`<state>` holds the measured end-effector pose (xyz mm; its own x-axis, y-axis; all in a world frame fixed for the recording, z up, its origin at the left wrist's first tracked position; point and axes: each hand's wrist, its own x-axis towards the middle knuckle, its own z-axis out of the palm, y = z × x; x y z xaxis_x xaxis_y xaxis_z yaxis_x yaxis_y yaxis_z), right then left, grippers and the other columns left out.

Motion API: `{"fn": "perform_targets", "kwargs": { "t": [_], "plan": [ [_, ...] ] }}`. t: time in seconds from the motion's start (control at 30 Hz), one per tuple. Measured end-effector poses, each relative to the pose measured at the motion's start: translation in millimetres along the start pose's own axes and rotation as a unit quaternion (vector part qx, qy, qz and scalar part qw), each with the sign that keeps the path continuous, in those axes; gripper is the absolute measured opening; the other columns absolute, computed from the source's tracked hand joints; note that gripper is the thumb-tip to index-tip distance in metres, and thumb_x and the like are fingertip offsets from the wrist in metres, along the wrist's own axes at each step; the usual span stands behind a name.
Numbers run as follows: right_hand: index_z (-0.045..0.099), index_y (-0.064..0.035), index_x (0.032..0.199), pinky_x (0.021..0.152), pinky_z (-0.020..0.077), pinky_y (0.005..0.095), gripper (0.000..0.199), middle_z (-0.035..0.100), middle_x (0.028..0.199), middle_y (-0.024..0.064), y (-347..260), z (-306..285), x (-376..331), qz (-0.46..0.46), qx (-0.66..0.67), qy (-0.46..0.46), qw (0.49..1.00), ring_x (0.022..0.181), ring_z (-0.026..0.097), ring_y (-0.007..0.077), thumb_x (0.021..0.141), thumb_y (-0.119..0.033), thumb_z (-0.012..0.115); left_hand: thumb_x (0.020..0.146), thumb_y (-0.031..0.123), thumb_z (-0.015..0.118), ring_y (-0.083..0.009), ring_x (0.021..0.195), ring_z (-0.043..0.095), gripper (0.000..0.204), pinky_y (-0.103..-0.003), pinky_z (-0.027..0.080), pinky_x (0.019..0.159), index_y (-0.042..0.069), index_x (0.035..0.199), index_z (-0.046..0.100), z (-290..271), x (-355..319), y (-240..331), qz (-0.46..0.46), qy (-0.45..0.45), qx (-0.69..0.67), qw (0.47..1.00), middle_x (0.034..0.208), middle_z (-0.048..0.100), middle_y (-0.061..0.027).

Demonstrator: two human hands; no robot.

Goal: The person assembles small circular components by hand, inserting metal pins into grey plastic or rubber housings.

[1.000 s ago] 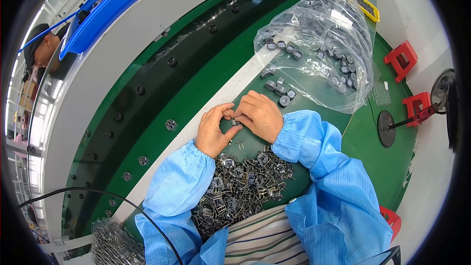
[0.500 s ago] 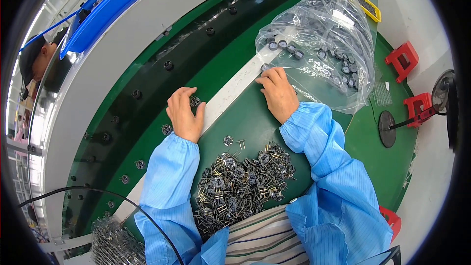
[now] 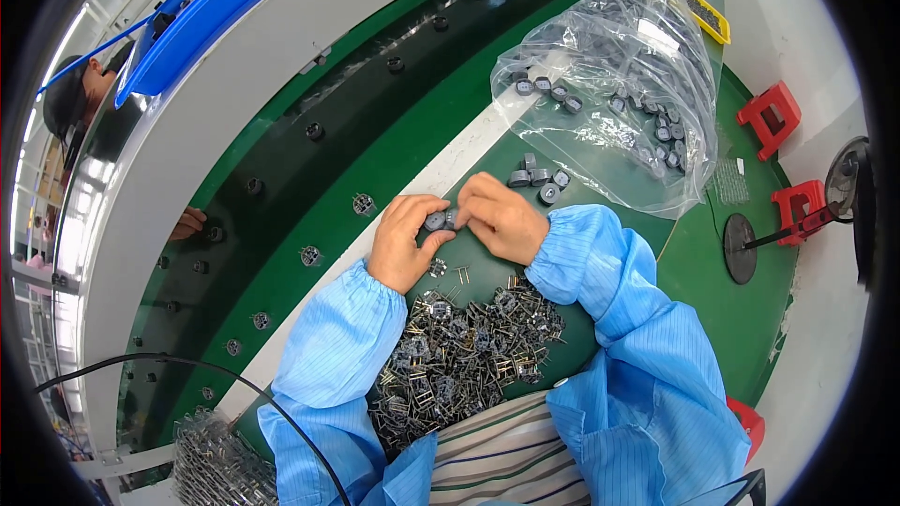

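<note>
Close together over the green bench, both my hands are closed at a small cluster of dark round caps [image 3: 436, 221]. My left hand [image 3: 403, 242] grips them between thumb and fingers. My right hand [image 3: 504, 220] pinches at the cluster's right side, its fingertips partly hiding what they hold. Beyond the right hand lie several loose dark caps [image 3: 548, 194], some on their sides. Below my hands spreads a heap of small pinned plug inserts [image 3: 459, 356] with brass and silver prongs. One round insert [image 3: 437, 268] sits apart at the heap's top edge.
Left of a white rail [image 3: 441, 169], a green conveyor belt [image 3: 384, 145] carries spaced inserts and dark caps. A clear bag [image 3: 609, 66] of caps lies far right. Near left is a bundle of clear packaging [image 3: 220, 459]. A black cable [image 3: 253, 389] crosses my left sleeve. Another person works across the belt.
My left hand moved right, away from the belt, and my right hand came left and nearer; they now meet at caps. Loose caps now show beside the bag. Belt parts shifted toward the lower left.
</note>
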<state>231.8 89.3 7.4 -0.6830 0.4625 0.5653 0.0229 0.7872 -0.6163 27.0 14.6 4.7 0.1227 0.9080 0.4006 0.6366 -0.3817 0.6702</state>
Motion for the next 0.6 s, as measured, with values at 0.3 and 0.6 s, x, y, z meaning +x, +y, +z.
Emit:
{"fn": "perform_targets", "kwargs": {
  "t": [0.3, 0.6],
  "plan": [
    [0.072, -0.0057, 0.097, 0.08, 0.0511, 0.0402, 0.02, 0.067, 0.096, 0.0087, -13, -17, -3, 0.068, 0.114, -0.119, 0.984, 0.094, 0.063, 0.0289, 0.08, -0.006, 0.084, 0.076, 0.005, 0.084, -0.0332, 0.108, 0.062, 0.046, -0.041, 0.05, 0.095, 0.006, 0.119, 0.069, 1, 1, 3, -0.016, 0.025, -0.004, 1.0, 0.113, 0.068, -0.0116],
    [0.074, -0.0024, 0.093, 0.078, 0.0523, 0.039, 0.009, 0.067, 0.09, 0.0095, -4, -26, -2, 0.121, -0.01, -0.043, 0.992, 0.09, 0.063, 0.0301, 0.084, -0.003, 0.077, 0.074, 0.012, 0.088, -0.0289, 0.106, 0.061, 0.041, -0.042, 0.045, 0.097, 0.008, 0.112, 0.073, -2, -2, -1, 0.017, -0.028, 0.035, 0.999, 0.107, 0.068, -0.007]
  ]
}}
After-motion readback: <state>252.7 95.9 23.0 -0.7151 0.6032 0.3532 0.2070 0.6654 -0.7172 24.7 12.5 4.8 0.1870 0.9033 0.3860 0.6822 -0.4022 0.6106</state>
